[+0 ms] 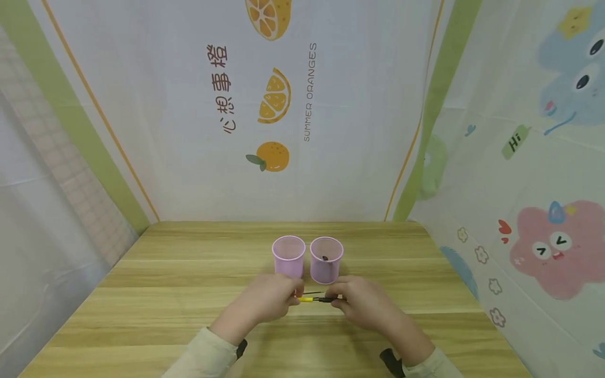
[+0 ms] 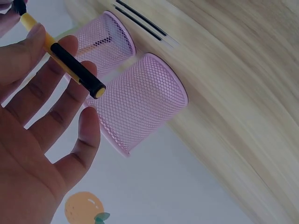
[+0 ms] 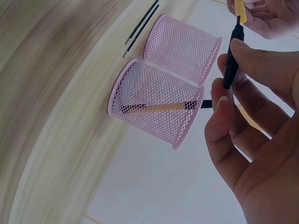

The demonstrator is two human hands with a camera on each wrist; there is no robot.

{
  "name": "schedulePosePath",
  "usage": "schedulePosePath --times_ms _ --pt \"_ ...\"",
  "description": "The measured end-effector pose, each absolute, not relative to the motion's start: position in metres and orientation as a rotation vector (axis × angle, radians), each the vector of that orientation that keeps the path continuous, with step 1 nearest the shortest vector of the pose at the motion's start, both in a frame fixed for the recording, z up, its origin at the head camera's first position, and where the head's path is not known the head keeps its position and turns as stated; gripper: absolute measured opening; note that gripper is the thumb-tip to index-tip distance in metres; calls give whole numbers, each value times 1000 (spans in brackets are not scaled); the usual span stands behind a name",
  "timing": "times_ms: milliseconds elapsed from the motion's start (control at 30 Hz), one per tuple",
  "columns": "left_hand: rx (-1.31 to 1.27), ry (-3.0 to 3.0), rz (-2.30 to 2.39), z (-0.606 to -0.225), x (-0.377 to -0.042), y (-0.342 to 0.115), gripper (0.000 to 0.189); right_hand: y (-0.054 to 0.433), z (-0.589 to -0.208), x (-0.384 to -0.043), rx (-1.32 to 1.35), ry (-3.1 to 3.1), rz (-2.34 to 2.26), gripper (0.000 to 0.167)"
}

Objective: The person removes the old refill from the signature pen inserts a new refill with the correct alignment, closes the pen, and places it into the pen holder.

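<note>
My left hand (image 1: 271,298) pinches the yellow barrel (image 2: 35,30) of a ballpoint pen between thumb and fingers; its black clip end points away from the other hand. Opposite it, my right hand (image 1: 363,303) pinches the pen's black tapered tip section (image 3: 234,53). A short dark stretch of refill (image 3: 238,20) bridges the gap between barrel and tip section. Two thin black refills (image 2: 140,22) lie side by side on the table, just beyond the hands and in front of the cups.
Two pink mesh pen cups (image 1: 289,265) stand upright side by side behind the hands. Inside the right one leans a yellow and black pen (image 3: 161,107). The wood-grain table (image 1: 189,294) meets a white printed cloth (image 1: 350,173) at the back.
</note>
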State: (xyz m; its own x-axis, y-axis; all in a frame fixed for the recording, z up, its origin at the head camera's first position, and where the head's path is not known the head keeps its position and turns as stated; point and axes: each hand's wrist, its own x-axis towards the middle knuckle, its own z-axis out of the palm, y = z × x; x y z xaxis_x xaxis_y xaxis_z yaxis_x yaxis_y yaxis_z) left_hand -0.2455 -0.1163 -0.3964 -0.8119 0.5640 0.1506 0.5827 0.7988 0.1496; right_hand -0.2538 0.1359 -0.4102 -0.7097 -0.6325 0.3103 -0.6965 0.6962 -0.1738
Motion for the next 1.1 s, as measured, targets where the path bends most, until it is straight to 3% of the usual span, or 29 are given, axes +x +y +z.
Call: schedulePosePath --times_ms 333,833,1100 --pt "-939 -2863 -281 -397 -245 -110 10 136 -412 -254 1095 -2631 449 14" --pt "-914 -2870 -305 -398 -246 -110 9 138 -417 -255 1151 -2583 733 35" --pt "-904 -2869 -345 -398 -244 -111 13 142 -423 -262 1060 -2532 1198 25"
